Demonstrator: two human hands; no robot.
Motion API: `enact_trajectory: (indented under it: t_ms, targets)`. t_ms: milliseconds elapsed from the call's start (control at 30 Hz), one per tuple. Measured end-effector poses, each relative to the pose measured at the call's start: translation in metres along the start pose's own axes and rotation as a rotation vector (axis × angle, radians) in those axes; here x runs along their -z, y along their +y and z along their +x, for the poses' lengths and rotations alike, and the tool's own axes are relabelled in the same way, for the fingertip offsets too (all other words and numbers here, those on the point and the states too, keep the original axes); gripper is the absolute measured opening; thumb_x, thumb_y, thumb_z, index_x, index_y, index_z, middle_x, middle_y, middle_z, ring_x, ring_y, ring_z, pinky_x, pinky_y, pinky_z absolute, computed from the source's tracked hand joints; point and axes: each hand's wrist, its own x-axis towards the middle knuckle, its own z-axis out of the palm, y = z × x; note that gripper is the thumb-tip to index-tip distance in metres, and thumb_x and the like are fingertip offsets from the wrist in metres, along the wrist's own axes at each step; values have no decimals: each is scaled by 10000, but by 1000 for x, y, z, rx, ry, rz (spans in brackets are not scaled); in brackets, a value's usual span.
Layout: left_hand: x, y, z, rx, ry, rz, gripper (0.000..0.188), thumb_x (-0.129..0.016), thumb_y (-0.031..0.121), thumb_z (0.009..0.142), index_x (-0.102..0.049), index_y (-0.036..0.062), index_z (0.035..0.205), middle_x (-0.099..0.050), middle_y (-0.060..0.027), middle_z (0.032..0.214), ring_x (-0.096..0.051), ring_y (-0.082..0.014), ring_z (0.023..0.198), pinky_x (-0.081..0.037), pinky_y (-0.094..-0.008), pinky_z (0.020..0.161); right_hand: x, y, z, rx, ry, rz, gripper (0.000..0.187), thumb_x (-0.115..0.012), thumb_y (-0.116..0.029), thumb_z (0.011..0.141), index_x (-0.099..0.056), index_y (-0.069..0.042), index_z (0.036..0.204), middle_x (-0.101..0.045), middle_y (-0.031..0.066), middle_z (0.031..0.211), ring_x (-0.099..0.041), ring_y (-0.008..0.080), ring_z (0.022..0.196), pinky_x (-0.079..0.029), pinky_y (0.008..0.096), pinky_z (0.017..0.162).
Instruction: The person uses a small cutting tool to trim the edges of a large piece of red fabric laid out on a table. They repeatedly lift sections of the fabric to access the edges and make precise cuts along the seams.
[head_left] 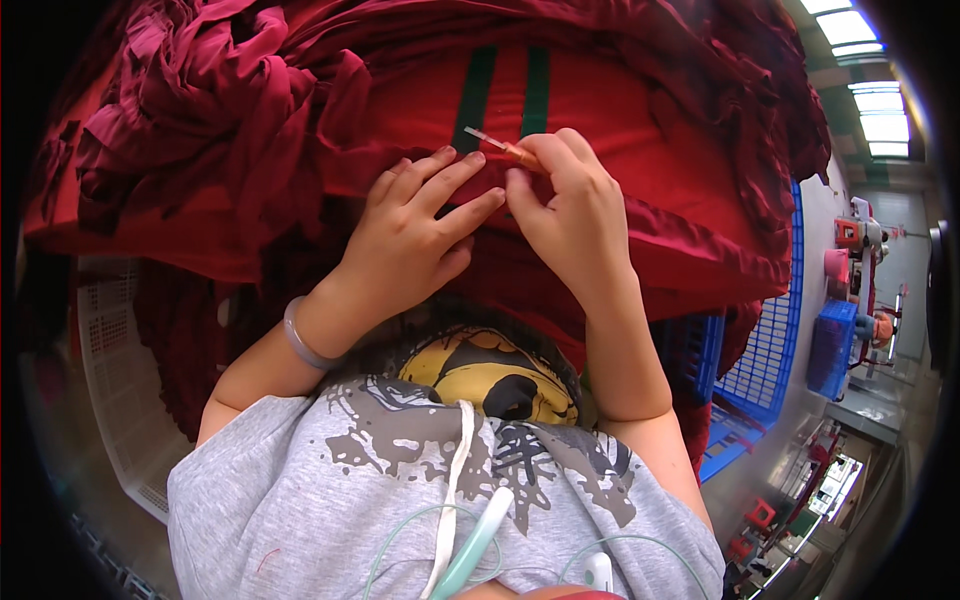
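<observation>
Dark red fabric (350, 170) lies over the front edge of a red-covered work surface (400, 110). My left hand (415, 220) rests on this cloth, its fingers stretched out and apart, with nothing gripped. A grey bracelet circles that wrist. Between the thumb and fingers of my right hand (575, 205) is a small orange-handled tool (522, 155) with a thin, flat metal tip. The tip points up and left, just beyond my left fingertips. It passes close to one of two dark green strips (474, 100) on the red surface. The tool's exact kind is unclear.
Crumpled crimson cloth (220, 110) heaps up at the far left, and more dark red fabric (700, 60) lines the back. A white plastic basket (110, 370) stands below left, a blue crate (765, 350) below right. Farther right, people sit among red stools and blue bins (832, 345).
</observation>
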Motion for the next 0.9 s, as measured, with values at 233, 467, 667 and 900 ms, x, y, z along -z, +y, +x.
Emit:
enact_trajectory:
  t_ms: [233,467,667,900]
  targets:
    - [-2,-1,-1,-24,40,21,475,-678,124,743,-642,190,1211,-510,-60,1370,-465,-276,1270,-384,-480,1016,-10,10,5,1,152,277,28,-628,-17,838,-601,-16,843,-605,117,800,-610,295,679,-483,342,605]
    - [22,-14,-13,-4,322,-20,143,-663,67,685,-661,110,822,-617,-19,934,-591,-215,841,-418,-380,829,32,33,-24,-360,328,561,151,-633,-125,953,-653,23,930,-534,-81,733,-403,-17,657,-309,159,548]
    - [145,-62,-34,251,678,452,114,-537,87,814,-629,29,778,-638,-106,813,-609,-272,776,-436,-382,707,51,63,-54,-474,469,635,139,-610,-149,967,-645,-18,998,-415,-96,668,-319,-6,558,-244,180,494]
    - [118,-53,42,-13,705,399,150,-668,130,815,-688,96,960,-686,-60,978,-640,-245,922,-479,-375,840,38,54,-65,-498,403,580,110,-608,-135,967,-639,-30,978,-405,-104,677,-318,-8,583,-236,178,502]
